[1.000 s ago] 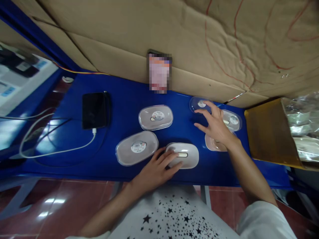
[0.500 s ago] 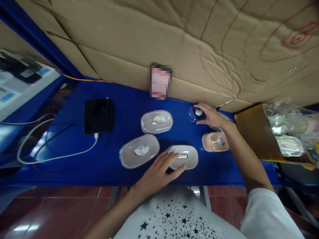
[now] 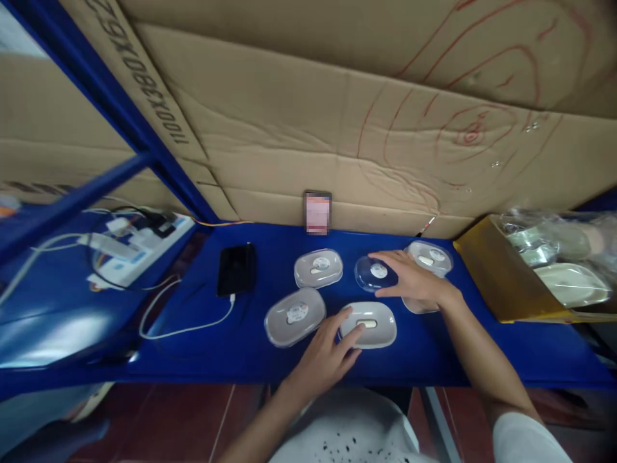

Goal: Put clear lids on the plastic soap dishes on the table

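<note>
My left hand (image 3: 329, 352) rests with spread fingers on the left edge of a pale oval dish (image 3: 380, 321) with a cream piece in its middle. Between thumb and fingers my right hand (image 3: 407, 275) grips a clear lid (image 3: 369, 273) with a round sticker, low over the blue table. Left of it lie two lidded pale dishes, an upper one (image 3: 318, 268) and a lower one (image 3: 295, 317), both with stickers. Another lidded dish (image 3: 431, 258) sits behind my right hand. A peach dish (image 3: 420, 305) is mostly covered by that hand.
A black device (image 3: 236, 270) with a white cable lies left. A small screen (image 3: 317, 213) leans against the cardboard wall (image 3: 270, 148). At the right stands an open box (image 3: 499, 276) of wrapped dishes. A power strip (image 3: 139, 254) is at the far left.
The head view has tilted up and shifted left. My right hand still grips the clear lid and now covers more of the peach dish. My left hand stays at the pale dish.
</note>
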A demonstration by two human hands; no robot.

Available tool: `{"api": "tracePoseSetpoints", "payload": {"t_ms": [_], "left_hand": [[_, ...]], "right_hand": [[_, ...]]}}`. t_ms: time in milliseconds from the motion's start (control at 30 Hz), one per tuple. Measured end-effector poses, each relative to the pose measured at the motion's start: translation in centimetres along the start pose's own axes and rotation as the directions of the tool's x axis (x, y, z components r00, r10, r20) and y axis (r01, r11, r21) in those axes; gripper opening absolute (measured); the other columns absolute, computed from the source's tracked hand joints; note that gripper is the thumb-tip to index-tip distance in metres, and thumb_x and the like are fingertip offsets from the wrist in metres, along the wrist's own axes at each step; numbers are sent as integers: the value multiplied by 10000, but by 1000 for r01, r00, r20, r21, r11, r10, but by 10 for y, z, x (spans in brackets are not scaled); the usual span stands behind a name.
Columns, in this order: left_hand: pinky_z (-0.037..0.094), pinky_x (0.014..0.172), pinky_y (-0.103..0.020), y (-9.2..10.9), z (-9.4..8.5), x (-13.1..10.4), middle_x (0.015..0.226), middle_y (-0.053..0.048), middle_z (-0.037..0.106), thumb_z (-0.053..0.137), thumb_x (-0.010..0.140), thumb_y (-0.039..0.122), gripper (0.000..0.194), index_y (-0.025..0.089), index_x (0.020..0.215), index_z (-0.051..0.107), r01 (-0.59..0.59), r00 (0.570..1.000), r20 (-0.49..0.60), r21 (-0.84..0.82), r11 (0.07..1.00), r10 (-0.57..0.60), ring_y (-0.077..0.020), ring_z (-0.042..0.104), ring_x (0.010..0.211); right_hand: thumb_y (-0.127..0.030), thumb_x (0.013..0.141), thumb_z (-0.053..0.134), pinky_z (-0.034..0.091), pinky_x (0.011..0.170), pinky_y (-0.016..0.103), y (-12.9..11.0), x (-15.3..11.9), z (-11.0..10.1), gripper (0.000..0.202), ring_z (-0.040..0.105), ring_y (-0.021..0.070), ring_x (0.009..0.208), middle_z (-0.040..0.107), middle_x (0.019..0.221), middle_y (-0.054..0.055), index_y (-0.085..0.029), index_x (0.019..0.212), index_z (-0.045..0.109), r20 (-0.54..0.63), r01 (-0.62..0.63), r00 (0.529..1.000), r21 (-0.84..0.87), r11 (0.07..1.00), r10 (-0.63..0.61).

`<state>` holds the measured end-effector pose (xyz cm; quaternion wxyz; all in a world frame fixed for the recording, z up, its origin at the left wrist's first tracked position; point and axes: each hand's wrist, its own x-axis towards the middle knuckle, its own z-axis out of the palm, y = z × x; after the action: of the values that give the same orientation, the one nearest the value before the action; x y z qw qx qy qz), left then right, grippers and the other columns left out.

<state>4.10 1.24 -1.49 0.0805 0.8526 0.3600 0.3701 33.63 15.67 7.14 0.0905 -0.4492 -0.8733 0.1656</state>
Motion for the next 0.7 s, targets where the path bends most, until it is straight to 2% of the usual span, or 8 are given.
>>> {"api": "tracePoseSetpoints", "payload": {"t_ms": [67, 167, 267, 433, 600, 700], "left_hand": [[624, 1106, -523, -2, 1, -3, 1595, -229, 510, 729, 1007, 211, 633, 243, 1581, 463, 30, 999, -28, -48, 998, -31, -359, 611, 1443], [608, 1133, -543, -6, 5, -6, 1658, -242, 426, 749, 986, 193, 708, 252, 1605, 410, 52, 997, -54, -82, 995, -56, -370, 545, 1514], [590, 1155, -552, -7, 9, -6, 1710, -229, 367, 768, 949, 144, 763, 266, 1617, 418, 88, 996, 7, -32, 996, -88, -386, 496, 1556], [569, 1172, -553, -7, 4, -1, 1728, -206, 377, 785, 913, 112, 809, 291, 1621, 437, 104, 987, 121, 51, 993, -109, -388, 490, 1562], [580, 1160, -537, -3, 1, -1, 1732, -209, 391, 752, 937, 131, 780, 278, 1637, 440, 76, 991, 102, 129, 989, -89, -382, 499, 1557], [585, 1150, -555, -7, 12, -5, 1730, -233, 392, 778, 914, 144, 803, 258, 1641, 458, -23, 997, 81, 195, 981, 8, -409, 481, 1565]], "right_hand": [[-627, 887, 821, 440, 1190, 565, -20, -17, 5, 888, 561, 334, 1427, 601, 1577, 97, -379, 1656, 453, -17, 50, 999, 59, 997, -49], [-592, 865, 859, 474, 1169, 516, -46, -35, 23, 903, 572, 325, 1407, 599, 1550, 108, -376, 1652, 471, -1, 99, 995, 113, 989, -99], [-561, 828, 898, 488, 1170, 502, -58, -44, 45, 981, 568, 344, 1425, 566, 1587, 124, -357, 1673, 444, 25, 133, 990, 131, 982, -138], [-591, 817, 899, 464, 1224, 545, -56, -48, 65, 1031, 547, 377, 1489, 533, 1643, 153, -339, 1694, 420, 4, 153, 988, 137, 979, -155], [-643, 845, 855, 383, 1282, 631, -50, -56, 73, 1039, 419, 411, 1599, 436, 1736, 162, -339, 1716, 376, -17, 124, 992, 130, 984, -123], [-657, 902, 786, 356, 1288, 670, -48, -61, 82, 947, 403, 419, 1609, 412, 1751, 162, -326, 1705, 407, -29, 120, 993, 132, 984, -117]]}}
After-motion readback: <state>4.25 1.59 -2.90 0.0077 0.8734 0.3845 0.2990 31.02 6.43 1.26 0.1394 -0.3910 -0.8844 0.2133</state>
